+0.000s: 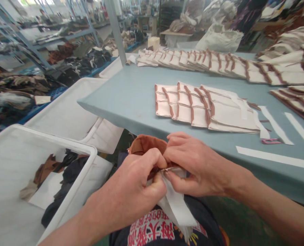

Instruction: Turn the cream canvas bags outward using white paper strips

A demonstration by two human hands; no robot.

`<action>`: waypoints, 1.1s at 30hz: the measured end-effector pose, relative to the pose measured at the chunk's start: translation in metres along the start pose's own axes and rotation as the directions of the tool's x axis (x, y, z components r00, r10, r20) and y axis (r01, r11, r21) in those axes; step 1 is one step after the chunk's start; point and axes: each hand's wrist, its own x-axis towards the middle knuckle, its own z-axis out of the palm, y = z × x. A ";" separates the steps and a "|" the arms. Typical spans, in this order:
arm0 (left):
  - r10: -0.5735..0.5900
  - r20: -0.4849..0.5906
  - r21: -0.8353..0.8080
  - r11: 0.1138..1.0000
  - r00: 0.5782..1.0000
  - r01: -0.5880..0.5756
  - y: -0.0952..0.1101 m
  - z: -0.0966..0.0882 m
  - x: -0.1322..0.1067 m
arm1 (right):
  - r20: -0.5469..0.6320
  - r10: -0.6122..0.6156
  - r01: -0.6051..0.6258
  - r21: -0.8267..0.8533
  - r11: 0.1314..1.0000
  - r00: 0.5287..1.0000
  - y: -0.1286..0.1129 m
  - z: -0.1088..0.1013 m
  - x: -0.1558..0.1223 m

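Left hand [131,193]: closed, thumb and forefinger pinching the brown cloth [147,143] where the white strap [176,205] meets it.
Right hand [193,167]: closed too, fingertips pinching the same spot from the other side, touching the left hand's fingers.
Hands together: pressed knuckle to knuckle, held over the lap, just short of the table's [131,95] near edge.
Brown cloth: bunched up above the two thumbs, below the table's near edge, not resting on it.
White strap: hangs down from the pinch over the person's printed shirt.
Stack [205,106]: cream pieces with brown trim, fanned out overlapping, mid-table, well apart from the hands.
Row [218,63]: more of the same pieces, overlapped in a line along the far edge.
Strips [273,157]: white bands lying flat near the table's near right edge.
Buckle [271,141]: small, pinkish, between the stack and the nearest strip.
Bin [72,145]: white, off the table's left corner, beside the left arm, with dark and brown scraps [62,174] inside.
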 end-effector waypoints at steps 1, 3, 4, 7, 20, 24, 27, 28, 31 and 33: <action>0.004 -0.017 0.000 1.000 1.000 -0.004 0.001 0.000 -0.001 | 0.004 -0.022 0.022 0.014 1.000 1.000 0.000 0.000 0.002; 0.035 -0.047 -0.010 0.999 0.998 -0.036 0.002 0.000 -0.004 | 0.012 -0.052 0.051 0.064 0.997 0.999 0.000 0.001 0.003; 0.059 -0.061 -0.015 0.998 0.996 -0.060 0.002 0.000 -0.005 | 0.018 -0.049 0.047 0.094 0.994 0.999 0.000 0.002 0.002; 0.141 -0.102 0.000 0.990 0.985 -0.141 -0.002 0.002 -0.005 | 0.052 0.059 -0.069 0.209 0.976 0.997 0.001 0.004 0.000; 0.562 -0.246 0.170 0.827 0.790 -0.536 -0.062 0.035 0.013 | 0.462 0.446 -0.561 0.820 0.114 0.767 -0.001 0.023 -0.015; 0.467 -0.241 0.035 0.880 0.851 -0.473 -0.058 0.027 0.008 | 0.471 0.484 -0.601 0.785 0.153 0.738 -0.002 0.019 -0.015; 0.301 -0.149 -0.070 0.947 0.942 -0.314 -0.048 0.017 0.009 | 0.429 0.562 -0.649 0.709 0.276 0.707 -0.002 0.013 -0.014; 0.253 -0.112 -0.090 0.960 0.961 -0.264 -0.045 0.014 0.010 | 0.411 0.570 -0.654 0.685 0.321 0.711 -0.002 0.011 -0.014; 0.157 -0.030 -0.111 0.981 0.987 -0.160 -0.036 0.010 0.017 | 0.328 0.571 -0.635 0.591 0.498 0.753 -0.002 0.008 -0.014; 0.132 -0.007 -0.107 0.985 0.991 -0.132 -0.032 0.008 0.023 | 0.266 0.560 -0.610 0.494 0.620 0.785 -0.001 0.007 -0.015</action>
